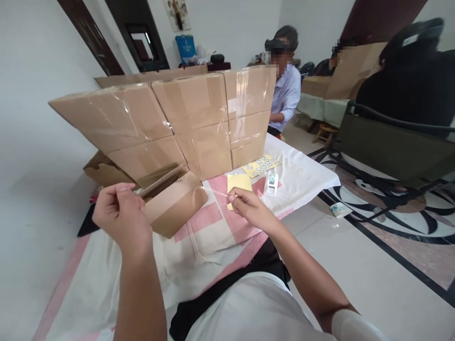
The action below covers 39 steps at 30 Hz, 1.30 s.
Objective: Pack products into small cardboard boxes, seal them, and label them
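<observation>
My left hand [121, 213] is closed around the flap of a small open cardboard box [174, 201] held above the cloth-covered table [213, 237]. My right hand [250, 206] pinches a thin clear strip of tape [215, 192] that stretches from the box's corner. A plain yellow sheet [239, 182] lies just beyond my right hand. Farther back is a yellow sheet of small stickers [261, 166], and a small white device [272, 183] stands beside it.
A wall of taped cardboard boxes [185, 118] stands across the back of the table. A flattened carton [103, 170] lies at the left. A person in a light shirt [286, 90] sits behind the boxes. A dark chair [398, 137] stands at the right.
</observation>
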Tool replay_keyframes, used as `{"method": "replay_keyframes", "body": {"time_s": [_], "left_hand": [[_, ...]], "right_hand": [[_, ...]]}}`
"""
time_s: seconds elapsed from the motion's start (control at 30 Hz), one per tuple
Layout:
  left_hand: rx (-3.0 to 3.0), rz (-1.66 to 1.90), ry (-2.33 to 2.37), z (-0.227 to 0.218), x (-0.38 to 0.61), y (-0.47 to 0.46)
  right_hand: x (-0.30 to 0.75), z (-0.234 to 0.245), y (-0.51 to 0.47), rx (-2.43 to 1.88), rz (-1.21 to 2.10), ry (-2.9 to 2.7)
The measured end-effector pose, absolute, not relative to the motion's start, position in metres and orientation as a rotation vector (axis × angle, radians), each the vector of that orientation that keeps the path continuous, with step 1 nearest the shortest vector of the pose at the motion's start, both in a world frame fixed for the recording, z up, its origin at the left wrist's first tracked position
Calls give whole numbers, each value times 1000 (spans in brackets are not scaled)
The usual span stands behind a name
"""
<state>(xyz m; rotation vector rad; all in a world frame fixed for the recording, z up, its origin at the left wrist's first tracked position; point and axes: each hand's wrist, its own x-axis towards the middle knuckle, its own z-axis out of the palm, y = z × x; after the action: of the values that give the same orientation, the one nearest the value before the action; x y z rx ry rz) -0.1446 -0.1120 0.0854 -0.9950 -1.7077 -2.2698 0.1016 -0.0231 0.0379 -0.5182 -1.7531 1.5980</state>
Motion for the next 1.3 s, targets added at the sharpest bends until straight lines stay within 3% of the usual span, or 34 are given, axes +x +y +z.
{"method": "replay_keyframes", "body": {"time_s": [0.3,0.53,0.7,1.3], "left_hand": [[-1172,-2117,-1878,46,-147,-116],[-1275,-950,-2237,38,-176,-118],[-1451,-503,-2523,21,-193,-112],[-1688,53,-2336,-13,-197,-118]], "right_hand": [[92,40,-23,-564,1602,-1613],[104,54,-12,-608,1566,-1473],[129,72,5,-654,1381,-1315],[150,109,-36,-470,569,-1045]]}}
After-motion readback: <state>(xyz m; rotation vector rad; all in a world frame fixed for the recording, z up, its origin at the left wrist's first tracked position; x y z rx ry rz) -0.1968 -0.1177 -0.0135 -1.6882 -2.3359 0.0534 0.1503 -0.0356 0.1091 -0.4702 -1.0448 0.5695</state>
